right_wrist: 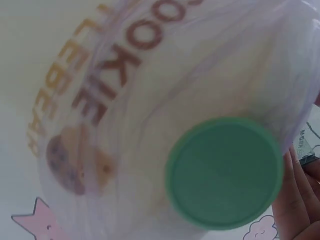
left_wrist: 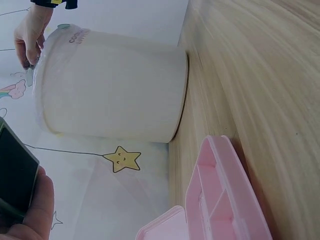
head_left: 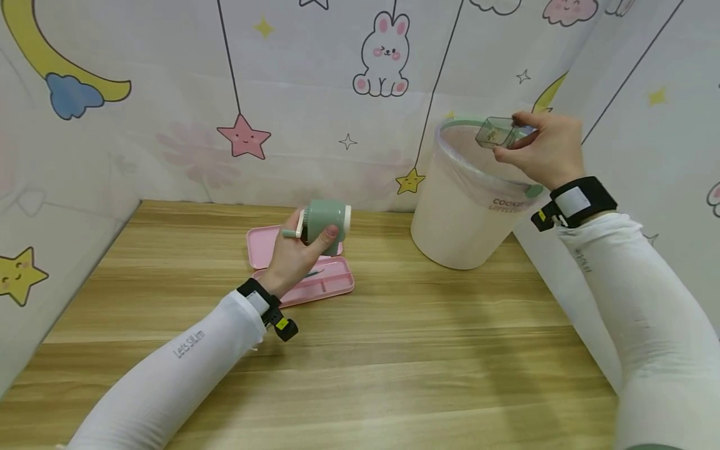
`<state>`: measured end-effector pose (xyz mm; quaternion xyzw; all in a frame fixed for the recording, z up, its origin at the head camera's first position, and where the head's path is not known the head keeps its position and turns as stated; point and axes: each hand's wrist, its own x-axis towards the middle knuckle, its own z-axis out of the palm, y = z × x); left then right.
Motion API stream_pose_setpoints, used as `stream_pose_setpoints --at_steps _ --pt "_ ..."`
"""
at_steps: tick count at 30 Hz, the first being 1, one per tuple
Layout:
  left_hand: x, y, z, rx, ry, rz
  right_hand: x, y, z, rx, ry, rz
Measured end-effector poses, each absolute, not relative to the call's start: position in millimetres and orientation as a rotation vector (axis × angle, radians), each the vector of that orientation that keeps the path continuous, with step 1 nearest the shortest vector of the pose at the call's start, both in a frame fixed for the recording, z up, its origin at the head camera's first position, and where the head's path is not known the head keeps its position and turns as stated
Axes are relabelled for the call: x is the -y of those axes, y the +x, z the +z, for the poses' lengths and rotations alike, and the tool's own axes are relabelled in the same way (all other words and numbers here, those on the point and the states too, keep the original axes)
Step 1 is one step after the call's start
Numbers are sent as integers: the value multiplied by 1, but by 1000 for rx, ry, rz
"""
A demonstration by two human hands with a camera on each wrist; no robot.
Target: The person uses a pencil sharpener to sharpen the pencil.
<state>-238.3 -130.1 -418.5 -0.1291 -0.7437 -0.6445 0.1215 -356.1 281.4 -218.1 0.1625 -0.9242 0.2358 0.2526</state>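
Note:
My left hand [head_left: 292, 253] grips a green crank-handled pencil sharpener [head_left: 325, 219] above a pink pencil case. The thumb is on its side, and the white crank with its green knob points left. In the left wrist view the sharpener [left_wrist: 15, 172] shows a dark opening. My right hand [head_left: 551, 150] pinches a small clear shavings drawer [head_left: 495, 132] between thumb and fingers. It is tilted over the mouth of a cream trash bin [head_left: 458, 209], with a few bits visible inside. In the right wrist view the bin mostly hides the drawer [right_wrist: 303, 145].
The open pink pencil case [head_left: 340, 284] lies on the wooden table [head_left: 394, 369] with a pencil [head_left: 314, 273] in it. A thin plastic liner covers the bin's rim, which has a green round tab [head_left: 534, 190]. A patterned curtain [head_left: 315, 75] stands behind the table.

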Motion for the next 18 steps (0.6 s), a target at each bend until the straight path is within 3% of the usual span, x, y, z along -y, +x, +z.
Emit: stream_pose_setpoints --at_steps 18 --pt "130 -236 -418 2195 -401 -1845 -285 -360 -225 2553 612 78"
